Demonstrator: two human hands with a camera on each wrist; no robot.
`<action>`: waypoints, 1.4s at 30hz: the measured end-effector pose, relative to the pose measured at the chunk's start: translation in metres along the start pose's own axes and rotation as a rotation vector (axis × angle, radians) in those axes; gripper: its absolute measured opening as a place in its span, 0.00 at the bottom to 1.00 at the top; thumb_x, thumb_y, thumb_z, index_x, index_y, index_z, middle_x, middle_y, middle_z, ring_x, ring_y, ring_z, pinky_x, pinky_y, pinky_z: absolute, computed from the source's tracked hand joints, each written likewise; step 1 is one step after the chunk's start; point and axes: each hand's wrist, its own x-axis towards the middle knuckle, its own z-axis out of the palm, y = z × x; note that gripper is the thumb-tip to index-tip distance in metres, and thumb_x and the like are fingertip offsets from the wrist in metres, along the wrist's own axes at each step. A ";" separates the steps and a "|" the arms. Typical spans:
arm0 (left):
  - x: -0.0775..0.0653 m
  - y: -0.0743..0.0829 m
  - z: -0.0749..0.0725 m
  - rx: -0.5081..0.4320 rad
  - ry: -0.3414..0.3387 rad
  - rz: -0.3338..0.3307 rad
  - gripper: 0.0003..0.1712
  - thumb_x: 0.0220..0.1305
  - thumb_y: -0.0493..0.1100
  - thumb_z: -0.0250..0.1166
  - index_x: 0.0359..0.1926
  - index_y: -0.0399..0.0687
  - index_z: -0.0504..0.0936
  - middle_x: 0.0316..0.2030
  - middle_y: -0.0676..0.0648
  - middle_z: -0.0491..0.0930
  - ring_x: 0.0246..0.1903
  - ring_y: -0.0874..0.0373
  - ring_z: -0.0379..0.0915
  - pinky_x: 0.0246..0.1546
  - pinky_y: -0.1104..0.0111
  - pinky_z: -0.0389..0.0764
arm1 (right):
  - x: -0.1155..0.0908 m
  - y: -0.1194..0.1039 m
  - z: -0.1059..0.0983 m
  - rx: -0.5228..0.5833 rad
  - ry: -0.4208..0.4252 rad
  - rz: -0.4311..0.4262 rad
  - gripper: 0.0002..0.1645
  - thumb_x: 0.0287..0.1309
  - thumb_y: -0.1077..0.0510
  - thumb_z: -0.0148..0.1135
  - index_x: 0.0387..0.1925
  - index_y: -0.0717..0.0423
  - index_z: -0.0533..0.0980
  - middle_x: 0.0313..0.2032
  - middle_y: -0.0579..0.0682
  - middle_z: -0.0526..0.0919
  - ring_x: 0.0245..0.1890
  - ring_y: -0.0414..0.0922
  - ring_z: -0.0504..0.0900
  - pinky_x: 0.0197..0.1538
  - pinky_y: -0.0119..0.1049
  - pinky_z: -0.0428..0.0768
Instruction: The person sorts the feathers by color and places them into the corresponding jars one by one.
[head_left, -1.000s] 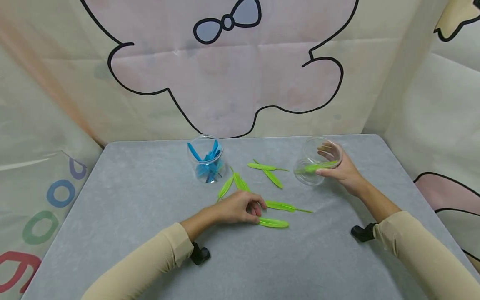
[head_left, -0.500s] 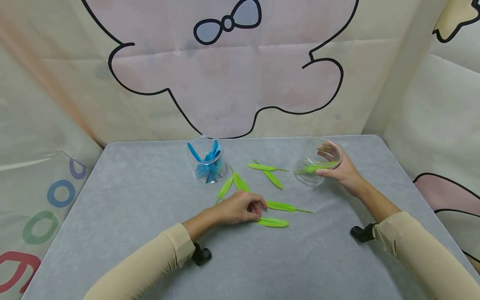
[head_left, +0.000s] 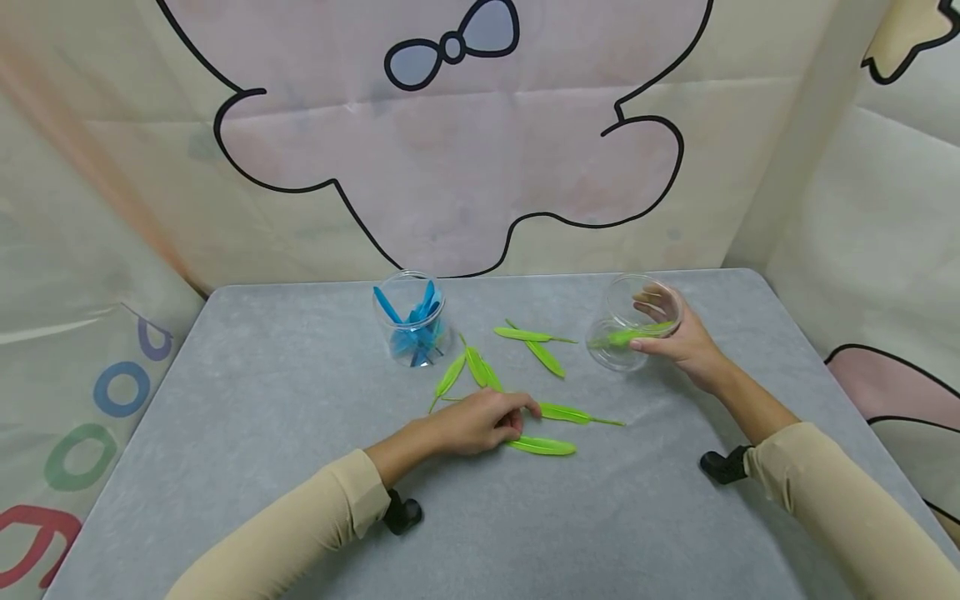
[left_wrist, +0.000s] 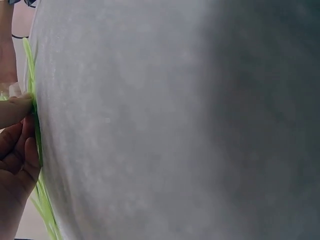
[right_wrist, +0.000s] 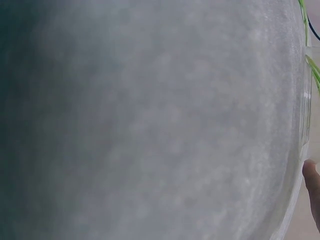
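Note:
My left hand [head_left: 480, 421] is over the middle of the table, thumb and forefinger pinching the left end of a lime-green feather [head_left: 543, 447]. In the left wrist view the thumb lies across this feather [left_wrist: 30, 65]. On the right, my right hand [head_left: 686, 337] grips a clear jar [head_left: 618, 358] tilted toward me, with green feather showing inside. In the right wrist view only a fingertip [right_wrist: 311, 172] shows beside the jar's clear edge [right_wrist: 306, 110]. Another green feather [head_left: 566, 413] lies just beyond the left hand.
A second clear jar [head_left: 397, 343] holding blue feathers [head_left: 420, 321] stands at the back left. Several green feathers lie between the jars, among them a crossed pair [head_left: 525, 335] and a cluster [head_left: 450, 377]. A printed cloth wall [head_left: 450, 167] rises behind the grey table [head_left: 300, 400].
My left hand has shifted slightly, and more of the feather's left end shows at its fingertips. The right hand and its jar have stayed in place.

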 end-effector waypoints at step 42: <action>0.056 0.031 -0.024 -0.267 0.295 0.020 0.17 0.72 0.30 0.56 0.59 0.43 0.75 0.34 0.50 0.77 0.34 0.61 0.73 0.36 0.73 0.76 | 0.002 0.001 -0.002 -0.088 -0.018 0.026 0.51 0.51 0.79 0.66 0.71 0.52 0.55 0.66 0.57 0.64 0.64 0.39 0.66 0.52 0.21 0.75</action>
